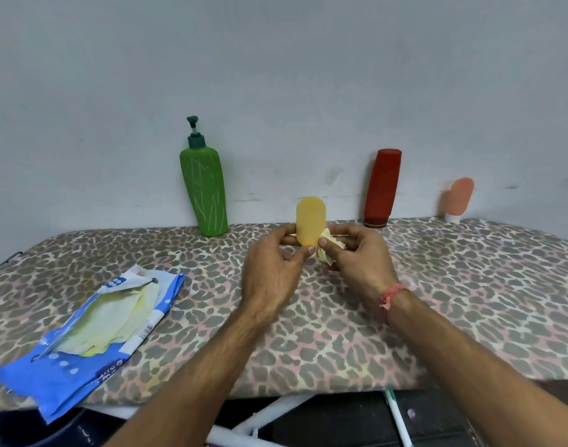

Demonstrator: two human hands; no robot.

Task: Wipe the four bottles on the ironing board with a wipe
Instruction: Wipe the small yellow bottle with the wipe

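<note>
My left hand (271, 269) holds a small yellow bottle (310, 219) upright above the middle of the ironing board (469, 285). My right hand (356, 253) presses a crumpled pale yellow wipe (328, 250) against the bottle's lower right side. A green pump bottle (204, 191) stands against the wall at the back left. A red bottle (382, 188) stands cap-down at the back right. Further right, a small pink bottle (457, 200) rests on its white cap.
A torn blue wipe packet (82, 343) with pale wipes showing lies on the board's front left, overhanging the edge. The grey wall (276, 75) runs directly behind the bottles. Below the front edge, white frame legs (269, 414) and dark objects are visible.
</note>
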